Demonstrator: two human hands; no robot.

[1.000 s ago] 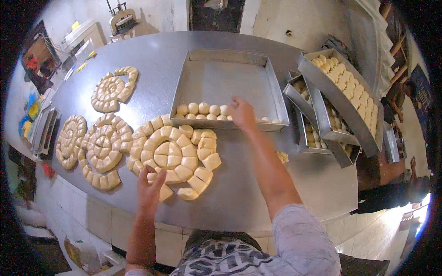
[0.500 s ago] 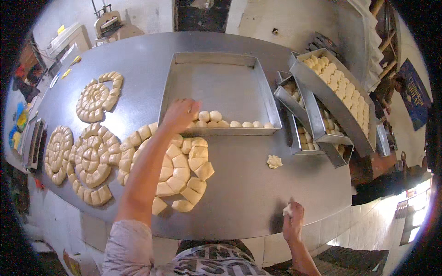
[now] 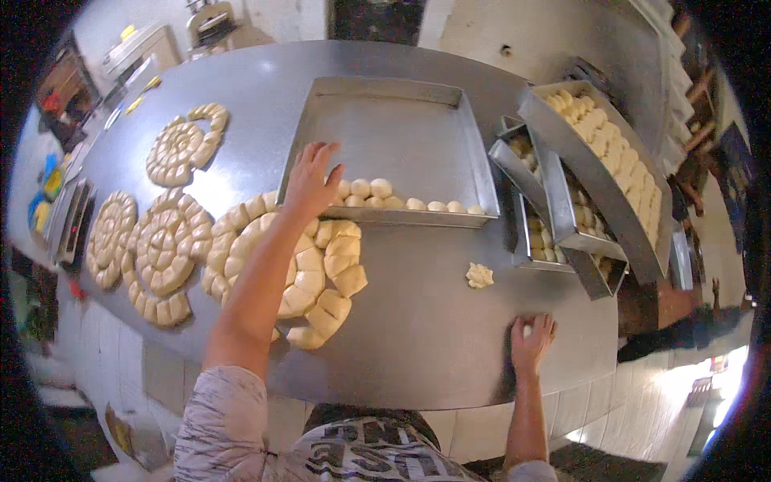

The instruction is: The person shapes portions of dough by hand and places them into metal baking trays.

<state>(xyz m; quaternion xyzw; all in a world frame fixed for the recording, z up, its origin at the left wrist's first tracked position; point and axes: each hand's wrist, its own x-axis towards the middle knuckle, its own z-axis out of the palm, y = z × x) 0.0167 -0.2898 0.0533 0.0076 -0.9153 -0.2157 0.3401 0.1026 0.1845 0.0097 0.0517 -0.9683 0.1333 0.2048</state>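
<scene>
A long steel table (image 3: 418,321) fills the middle. On its left half lie flat spirals of pale dough pieces: one spiral (image 3: 181,149) toward the table's far left, two more (image 3: 111,237) (image 3: 169,245) touching each other at its left edge. A small ragged dough scrap (image 3: 479,275) sits alone on its right half. At the table's right end stand stacked metal trays (image 3: 554,233), the top tray (image 3: 562,120) tilted and filled with rows of dough (image 3: 610,145)

Between the coil of cut dough pieces (image 3: 301,273) and the stacked trays (image 3: 578,201) the table (image 3: 426,321) lies bare, with only a small dough scrap (image 3: 479,275) in the way. The big baking pan (image 3: 393,153) is open behind its front row of dough balls (image 3: 401,198). More dough coils (image 3: 152,241) crowd the left side.
</scene>
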